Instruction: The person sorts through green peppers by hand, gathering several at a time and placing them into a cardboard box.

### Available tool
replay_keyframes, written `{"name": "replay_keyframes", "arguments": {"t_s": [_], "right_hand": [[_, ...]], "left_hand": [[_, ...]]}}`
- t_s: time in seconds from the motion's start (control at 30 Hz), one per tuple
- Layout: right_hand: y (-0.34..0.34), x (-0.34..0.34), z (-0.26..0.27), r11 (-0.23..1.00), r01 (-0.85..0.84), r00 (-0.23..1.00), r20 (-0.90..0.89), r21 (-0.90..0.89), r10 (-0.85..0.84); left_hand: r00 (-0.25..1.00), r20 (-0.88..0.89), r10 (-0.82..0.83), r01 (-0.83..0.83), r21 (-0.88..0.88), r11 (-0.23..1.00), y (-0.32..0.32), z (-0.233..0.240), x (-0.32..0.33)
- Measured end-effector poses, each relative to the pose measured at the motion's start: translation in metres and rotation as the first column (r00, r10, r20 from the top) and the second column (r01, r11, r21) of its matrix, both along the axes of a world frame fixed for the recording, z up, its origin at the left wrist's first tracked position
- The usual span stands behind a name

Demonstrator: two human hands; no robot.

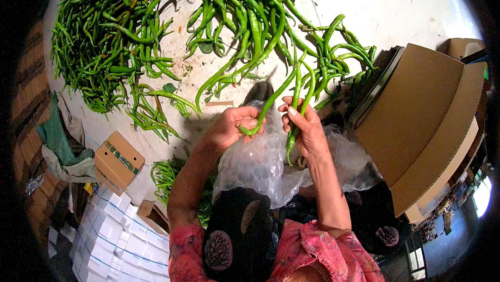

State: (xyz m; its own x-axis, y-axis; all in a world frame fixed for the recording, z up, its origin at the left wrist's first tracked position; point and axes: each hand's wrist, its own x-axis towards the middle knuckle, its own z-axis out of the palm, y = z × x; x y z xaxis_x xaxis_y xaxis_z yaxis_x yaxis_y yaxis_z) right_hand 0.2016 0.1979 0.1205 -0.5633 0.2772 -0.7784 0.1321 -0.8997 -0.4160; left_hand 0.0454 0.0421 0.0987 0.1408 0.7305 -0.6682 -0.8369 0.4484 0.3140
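Note:
Long green chili peppers lie in a broad heap on a pale floor, spread from the upper left to the upper middle. My left hand holds the lower end of one long curved green chili pepper. Beside it on the right, my right hand grips several green chili peppers, their tips pointing up and down past the fingers. Crumpled clear bubble wrap covers my lap beneath both hands. A smaller group of peppers lies beyond my left forearm.
An open cardboard box stands close at my right. To the left are a small cardboard box, green and grey cloth and strapped white boxes. More peppers lie between the heap and the right-hand box.

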Motion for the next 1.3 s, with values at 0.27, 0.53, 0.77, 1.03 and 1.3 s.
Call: {"name": "replay_keyframes", "arguments": {"t_s": [0.27,0.53,0.77,1.03,1.3], "right_hand": [[-0.002,0.002,0.002,0.996,-0.082,0.996,0.036,0.034,0.08],[0.001,0.004,0.001,0.997,0.032,0.998,-0.063,0.065,-0.028],[0.005,0.003,0.004,0.994,0.047,0.996,-0.076,0.099,-0.039],[0.005,0.012,-0.011,0.992,0.068,0.998,0.007,0.106,-0.069],[0.008,0.014,-0.016,0.992,0.125,0.99,0.059,0.026,-0.126]], "left_hand": [[0.985,0.029,-0.169,0.165,0.105,0.981,0.02,-0.004,0.01],[0.944,-0.325,-0.064,0.063,-0.013,0.998,-0.01,-0.008,-0.01],[0.754,-0.657,-0.012,-0.095,-0.127,0.987,-0.024,-0.01,-0.016],[-0.284,-0.843,-0.458,-0.165,-0.427,0.889,-0.078,-0.091,-0.06],[0.327,-0.869,-0.372,0.053,-0.376,0.925,-0.094,-0.062,-0.061]]}}
